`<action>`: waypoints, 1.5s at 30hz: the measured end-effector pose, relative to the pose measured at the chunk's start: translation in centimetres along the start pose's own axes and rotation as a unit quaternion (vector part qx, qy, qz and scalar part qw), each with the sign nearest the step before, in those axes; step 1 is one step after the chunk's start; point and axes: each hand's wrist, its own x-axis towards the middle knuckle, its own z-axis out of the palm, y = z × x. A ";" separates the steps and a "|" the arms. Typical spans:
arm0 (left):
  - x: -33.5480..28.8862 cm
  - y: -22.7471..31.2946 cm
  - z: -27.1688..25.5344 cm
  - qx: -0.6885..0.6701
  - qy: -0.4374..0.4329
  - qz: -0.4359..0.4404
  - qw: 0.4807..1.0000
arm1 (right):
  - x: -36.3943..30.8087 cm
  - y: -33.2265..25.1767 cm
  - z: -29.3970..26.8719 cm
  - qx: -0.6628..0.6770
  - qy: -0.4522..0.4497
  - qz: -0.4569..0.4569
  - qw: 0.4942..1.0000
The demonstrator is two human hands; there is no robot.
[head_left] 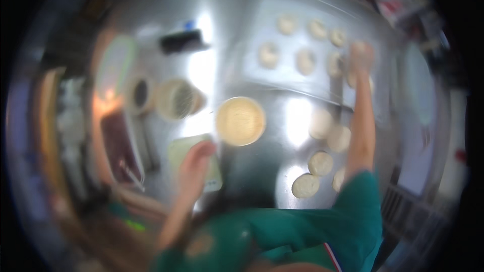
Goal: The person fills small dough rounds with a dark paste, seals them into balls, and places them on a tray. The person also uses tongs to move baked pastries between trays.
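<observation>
My right hand (361, 58) reaches out over the right part of a white-lined tray (292, 83) at the far right. Several round dough pieces (305, 62) lie spaced on that tray, some partly covered by my hand and forearm. Blur smears its fingers, so I cannot see whether dough is in them. Lower left, my left hand (194, 168) hovers over or touches a pale green flat slab, perhaps a kitchen scale (213, 176). Its fingers are also blurred. Beside that hand stands a round container with a pale yellow-tan filling (241, 121).
More flat dough rounds (306, 186) rest on the steel table below the tray. Left of the yellow-tan container are a tub with dark speckled contents (177, 99), a smaller dark-filled bowl (141, 93) and a pan of dark red filling (121, 146). A black object (182, 42) lies behind.
</observation>
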 end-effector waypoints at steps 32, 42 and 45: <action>-63.9 -29.8 -73.9 -0.411 0.683 0.000 0.604 | -89.2 -128.9 0.1 0.190 -0.429 -0.711 0.524; -73.2 -65.2 -81.3 -0.472 0.825 -0.099 0.294 | -102.1 -189.2 10.1 0.346 -0.215 -0.784 0.469; -76.6 -65.2 -80.6 -0.540 0.816 -0.099 0.179 | -108.4 -201.6 7.7 0.397 -0.244 -0.742 0.482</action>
